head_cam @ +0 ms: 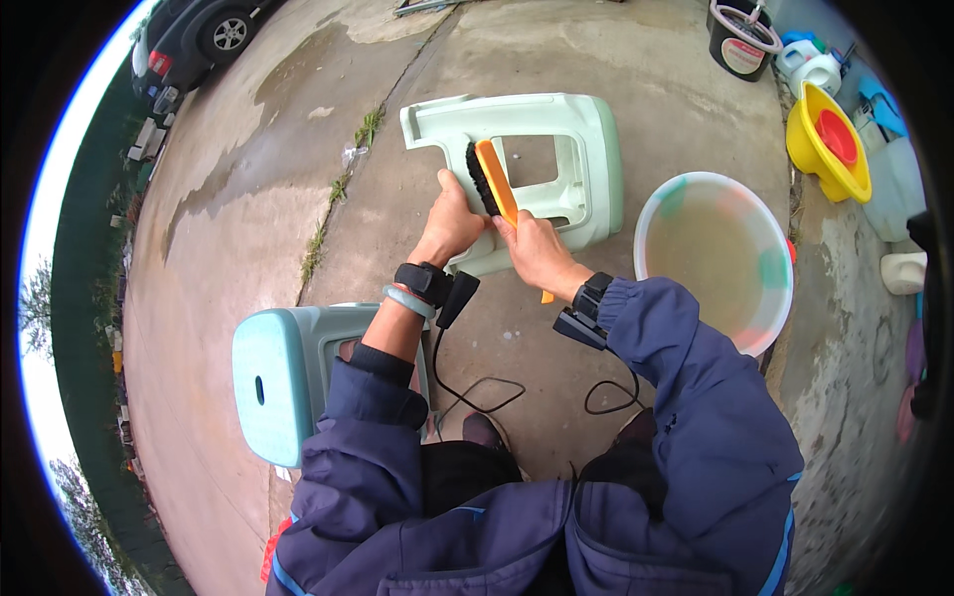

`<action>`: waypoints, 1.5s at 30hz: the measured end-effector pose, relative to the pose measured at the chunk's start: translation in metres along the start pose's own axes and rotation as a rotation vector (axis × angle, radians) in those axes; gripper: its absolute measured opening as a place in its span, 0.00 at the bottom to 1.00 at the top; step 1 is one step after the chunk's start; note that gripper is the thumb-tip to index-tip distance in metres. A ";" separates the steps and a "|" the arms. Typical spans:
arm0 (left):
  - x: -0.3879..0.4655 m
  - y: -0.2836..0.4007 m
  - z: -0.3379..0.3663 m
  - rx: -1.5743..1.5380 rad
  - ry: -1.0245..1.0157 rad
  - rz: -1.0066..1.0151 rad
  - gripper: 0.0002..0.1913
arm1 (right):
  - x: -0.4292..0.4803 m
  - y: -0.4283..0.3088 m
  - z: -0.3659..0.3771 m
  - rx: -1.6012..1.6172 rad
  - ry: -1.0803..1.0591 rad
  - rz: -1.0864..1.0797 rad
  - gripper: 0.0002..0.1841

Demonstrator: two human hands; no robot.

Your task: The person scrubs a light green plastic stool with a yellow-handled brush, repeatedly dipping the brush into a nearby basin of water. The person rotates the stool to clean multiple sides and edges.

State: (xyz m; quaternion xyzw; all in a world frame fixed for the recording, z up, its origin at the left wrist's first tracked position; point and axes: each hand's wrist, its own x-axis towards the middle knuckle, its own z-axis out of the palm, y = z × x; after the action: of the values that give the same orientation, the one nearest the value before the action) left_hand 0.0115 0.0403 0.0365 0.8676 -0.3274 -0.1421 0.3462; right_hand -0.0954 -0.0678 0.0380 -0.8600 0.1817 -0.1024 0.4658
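A pale green plastic stool (514,112) is held in front of me, tipped over with one side and its openings facing me. My left hand (449,223) grips a leg of it, the thumb lying along the surface and the other fingers hidden behind. In my right hand (540,249) is a scrubbing brush (497,182) with an orange plastic back and black bristles. Its bristles face left, against the stool's leg just above my left thumb. The orange handle end shows below my right hand.
A round plastic tub (712,246) of murky water stands at the right. A second stool (272,387) with a light blue seat lies at my left. Yellow basin (812,141), black bucket (741,48) and jugs line the right wall. A car (201,37) is parked far left. Cables hang from both wrists.
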 end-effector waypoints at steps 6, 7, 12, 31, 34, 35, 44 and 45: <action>0.001 -0.001 -0.002 0.014 -0.074 -0.108 0.38 | 0.015 -0.004 -0.001 0.007 0.099 -0.081 0.27; 0.001 -0.001 -0.003 -0.016 -0.082 -0.104 0.38 | 0.016 -0.004 -0.003 -0.002 0.025 -0.003 0.26; 0.002 -0.002 -0.001 0.002 -0.043 -0.053 0.37 | -0.002 -0.009 -0.015 -0.134 -0.109 0.072 0.26; -0.005 0.016 -0.006 0.049 -0.046 -0.165 0.38 | 0.039 -0.008 -0.059 -0.530 0.192 -0.075 0.26; -0.006 0.019 -0.005 0.074 -0.031 -0.184 0.37 | 0.047 -0.016 -0.038 -0.543 0.099 -0.049 0.25; -0.005 0.020 -0.004 0.065 -0.031 -0.191 0.37 | 0.051 -0.019 -0.031 -0.492 0.121 -0.154 0.25; 0.001 0.023 -0.009 0.012 -0.028 -0.150 0.35 | 0.025 0.030 -0.110 -0.633 0.250 0.195 0.27; 0.002 0.023 -0.008 -0.002 -0.026 -0.136 0.35 | 0.022 0.034 -0.110 -0.583 0.221 0.134 0.27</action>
State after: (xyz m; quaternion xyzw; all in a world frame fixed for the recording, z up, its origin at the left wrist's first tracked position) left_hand 0.0055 0.0303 0.0582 0.8856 -0.2721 -0.1767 0.3323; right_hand -0.1202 -0.1776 0.0696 -0.9271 0.3090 -0.1078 0.1827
